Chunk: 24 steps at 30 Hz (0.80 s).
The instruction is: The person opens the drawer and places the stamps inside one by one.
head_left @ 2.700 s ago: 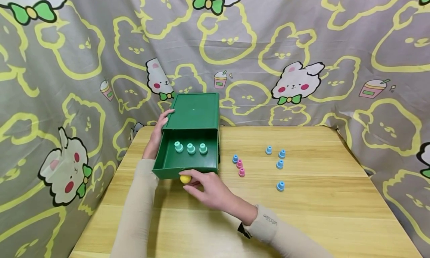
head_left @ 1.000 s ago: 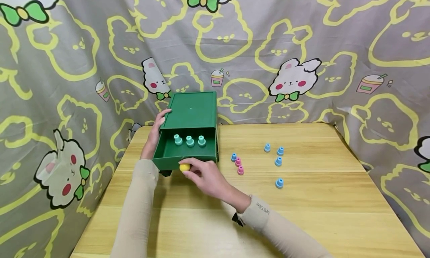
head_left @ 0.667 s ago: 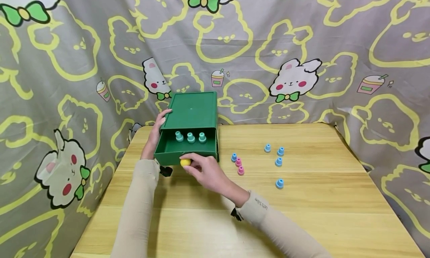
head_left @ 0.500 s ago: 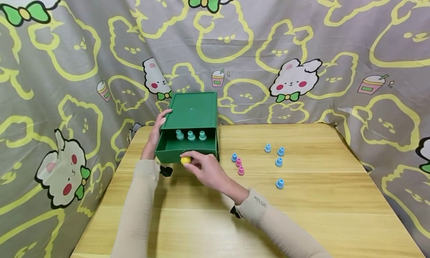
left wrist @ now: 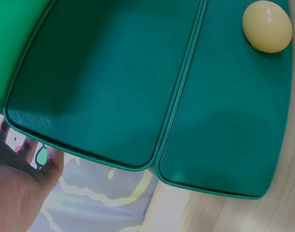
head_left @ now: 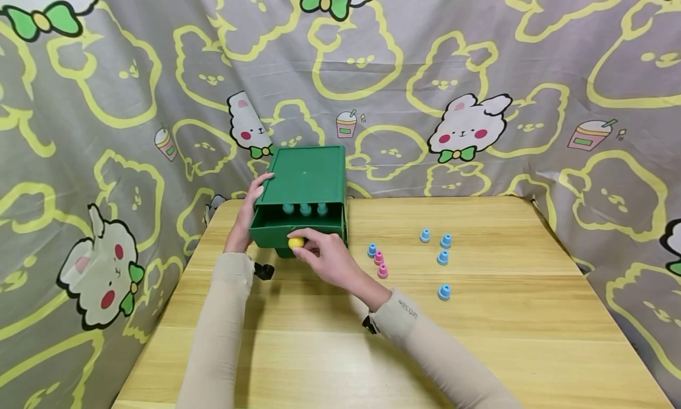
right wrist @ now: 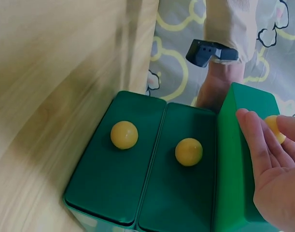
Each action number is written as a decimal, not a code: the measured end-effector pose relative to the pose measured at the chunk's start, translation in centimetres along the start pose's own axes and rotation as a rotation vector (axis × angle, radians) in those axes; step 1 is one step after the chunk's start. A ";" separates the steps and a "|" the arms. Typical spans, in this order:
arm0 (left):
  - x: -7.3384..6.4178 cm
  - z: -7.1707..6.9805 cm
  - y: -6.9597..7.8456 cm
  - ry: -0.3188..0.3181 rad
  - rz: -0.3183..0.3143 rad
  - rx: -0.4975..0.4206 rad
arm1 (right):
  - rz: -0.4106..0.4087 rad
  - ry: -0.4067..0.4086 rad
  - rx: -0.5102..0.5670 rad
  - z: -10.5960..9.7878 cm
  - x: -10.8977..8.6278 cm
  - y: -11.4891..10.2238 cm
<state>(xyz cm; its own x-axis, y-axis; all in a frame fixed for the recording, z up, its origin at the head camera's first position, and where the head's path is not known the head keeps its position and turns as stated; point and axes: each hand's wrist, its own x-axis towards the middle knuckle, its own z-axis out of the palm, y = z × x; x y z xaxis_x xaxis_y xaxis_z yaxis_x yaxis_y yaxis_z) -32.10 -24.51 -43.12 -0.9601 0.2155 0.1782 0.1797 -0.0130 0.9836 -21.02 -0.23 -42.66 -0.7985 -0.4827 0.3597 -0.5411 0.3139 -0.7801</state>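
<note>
A green drawer cabinet (head_left: pixel 303 175) stands at the back left of the table in the head view. Its top drawer (head_left: pixel 266 236) is pulled partway out. Inside, three teal stepped pegs (head_left: pixel 305 209) sit in a row near the cabinet's front edge, partly in shade. Thumb and fingers of my right hand (head_left: pixel 335 261) pinch the drawer's yellow knob (head_left: pixel 295 242). My left hand (head_left: pixel 245 214) rests along the cabinet's left side, fingertips at the top edge. The right wrist view shows two lower drawers with yellow knobs (right wrist: pixel 189 152), both closed.
Right of the cabinet, several blue pegs (head_left: pixel 446 240) and two pink pegs (head_left: pixel 382 270) stand on the wooden table (head_left: pixel 505 338). Behind it hangs a grey cartoon-patterned curtain (head_left: pixel 383 54). A black wrist device (head_left: pixel 263 271) shows beside the left sleeve.
My right hand has pushed the top drawer inward by its knob, carrying the teal pegs back toward the cabinet's opening. The left hand has stayed against the side.
</note>
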 end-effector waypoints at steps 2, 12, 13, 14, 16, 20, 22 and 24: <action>0.0 0.0 0.0 0.003 0.002 -0.008 | 0.001 0.001 -0.002 -0.1 0.2 0.1; 0.1 -0.1 -0.2 0.018 0.004 -0.006 | 0.005 0.001 0.013 -0.5 1.2 0.8; 0.1 -0.1 -0.2 0.020 0.008 -0.001 | 0.006 0.006 0.010 -0.5 1.3 0.9; 0.1 -0.1 -0.2 0.022 0.010 0.003 | 0.006 0.009 0.002 -0.5 1.5 1.0; 0.2 -0.2 -0.2 0.023 0.015 0.011 | 0.012 0.015 -0.008 -0.6 1.7 1.1; 0.2 -0.3 -0.3 0.025 0.013 0.024 | 0.029 0.016 -0.016 -0.8 2.2 1.4; 0.2 -0.3 -0.3 0.028 0.014 0.031 | 0.037 0.014 -0.020 -0.9 2.4 1.6; 0.2 -0.3 -0.3 0.034 0.017 0.042 | 0.041 0.014 -0.022 -1.0 2.6 1.7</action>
<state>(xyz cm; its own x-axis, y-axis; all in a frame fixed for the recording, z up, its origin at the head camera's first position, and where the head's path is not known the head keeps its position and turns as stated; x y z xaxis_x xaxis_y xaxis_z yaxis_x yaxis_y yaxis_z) -32.44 -24.78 -43.39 -0.9634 0.1827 0.1960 0.2039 0.0252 0.9787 -24.29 -0.17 -42.53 -0.8237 -0.4572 0.3352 -0.5136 0.3514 -0.7827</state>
